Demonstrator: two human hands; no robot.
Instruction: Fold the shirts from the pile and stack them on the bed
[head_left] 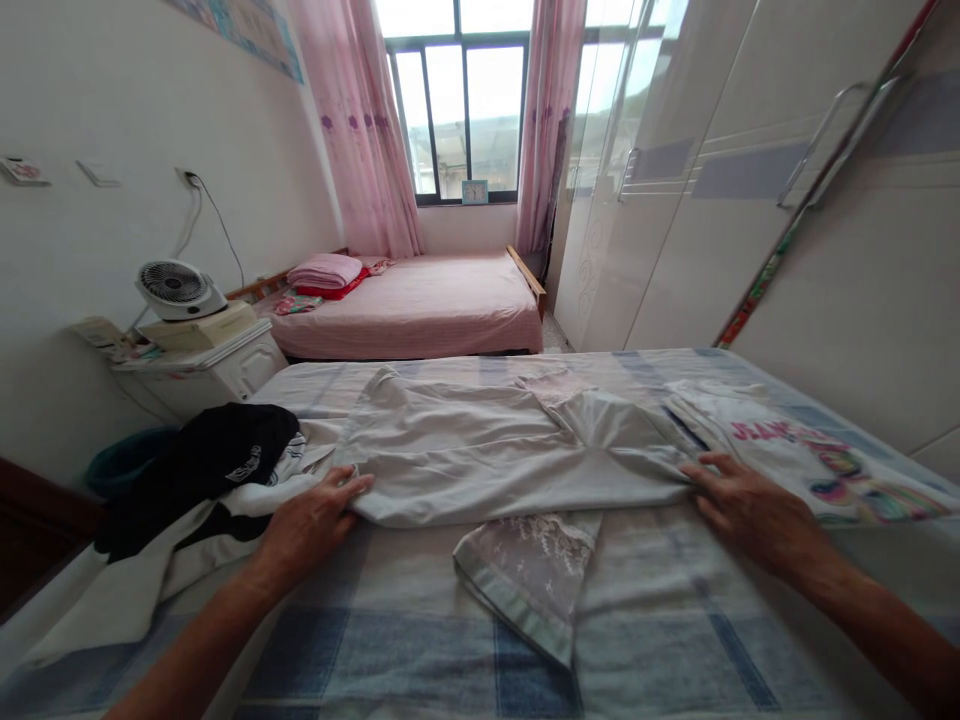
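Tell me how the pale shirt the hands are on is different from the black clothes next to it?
The pale shirt is light grey and spread out flat; the black clothes are dark and bunched in a heap. The pale shirt has the left hand and the right hand pressing on its two ends; no hand touches the black clothes. The pale shirt has a lacy sleeve sticking out; the black clothes show a small white print. Both lie on the checked bed.

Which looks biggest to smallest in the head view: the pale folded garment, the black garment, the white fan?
1. pale folded garment, under left hand and right hand.
2. black garment.
3. white fan, though farther off, so its rank is unsure.
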